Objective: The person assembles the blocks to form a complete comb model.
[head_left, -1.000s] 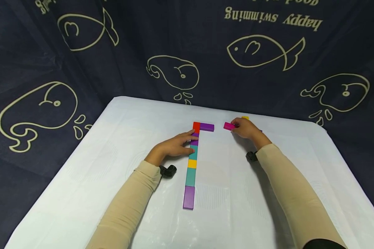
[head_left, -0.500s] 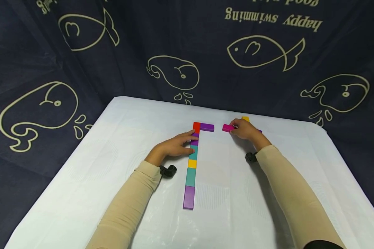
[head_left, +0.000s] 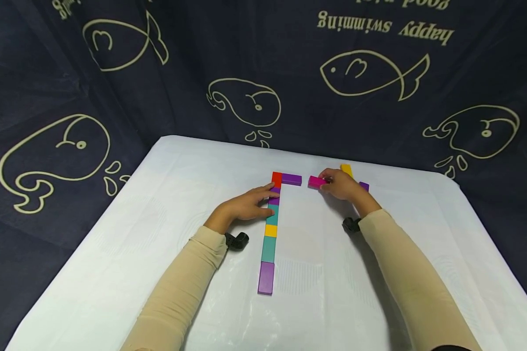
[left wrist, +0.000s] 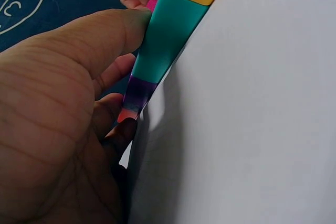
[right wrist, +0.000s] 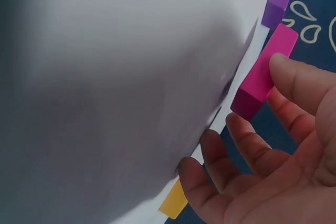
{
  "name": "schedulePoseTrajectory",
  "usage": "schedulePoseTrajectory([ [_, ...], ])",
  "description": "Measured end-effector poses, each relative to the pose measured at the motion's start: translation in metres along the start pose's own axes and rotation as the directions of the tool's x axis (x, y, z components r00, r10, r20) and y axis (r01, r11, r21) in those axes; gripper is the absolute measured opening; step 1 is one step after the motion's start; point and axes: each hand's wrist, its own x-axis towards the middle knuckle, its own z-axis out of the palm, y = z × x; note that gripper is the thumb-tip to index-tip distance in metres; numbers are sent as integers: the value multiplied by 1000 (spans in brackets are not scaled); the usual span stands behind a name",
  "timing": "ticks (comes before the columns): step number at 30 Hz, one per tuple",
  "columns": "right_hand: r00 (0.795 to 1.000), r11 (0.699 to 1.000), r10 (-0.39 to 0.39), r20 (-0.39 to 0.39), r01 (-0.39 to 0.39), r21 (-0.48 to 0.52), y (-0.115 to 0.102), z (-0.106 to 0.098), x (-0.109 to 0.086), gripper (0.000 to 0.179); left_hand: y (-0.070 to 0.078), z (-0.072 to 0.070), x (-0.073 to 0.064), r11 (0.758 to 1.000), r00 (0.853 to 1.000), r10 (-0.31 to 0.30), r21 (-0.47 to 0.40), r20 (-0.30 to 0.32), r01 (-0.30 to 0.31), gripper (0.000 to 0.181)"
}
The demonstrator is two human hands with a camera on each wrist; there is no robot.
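Note:
My right hand (head_left: 340, 184) pinches a magenta block (head_left: 317, 182) between thumb and fingers, just right of a purple block (head_left: 292, 180) with a narrow gap between them. That purple block lies crosswise against the red block (head_left: 276, 177) at the far end of a straight row. My left hand (head_left: 246, 204) rests along this row with its fingers extended. Its fingertips touch near the red block and a dark purple block (head_left: 274, 200), while the thumb is at a teal block (left wrist: 170, 32). In the right wrist view, the magenta block (right wrist: 264, 74) shows under the thumb.
Toward me the row continues with a yellow block (head_left: 271, 231), a teal block (head_left: 269, 249) and a purple block (head_left: 266, 278). Behind my right hand lie a yellow block (head_left: 346, 169) and another purple block (head_left: 364, 186). A dark fish-print cloth (head_left: 290, 53) hangs beyond the white table (head_left: 158, 195).
My right hand has slid left with the magenta block, narrowing the gap to the crosswise purple block. More of the yellow and purple blocks behind it shows. The left hand stays put.

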Motion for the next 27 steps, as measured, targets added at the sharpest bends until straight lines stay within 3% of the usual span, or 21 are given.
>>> schedulePoseTrajectory([
  [27, 987, 985, -159, 20, 160, -62, -26, 19, -11, 22, -1, 1, 1, 1000, 1000, 0, -4, -1, 0, 59],
])
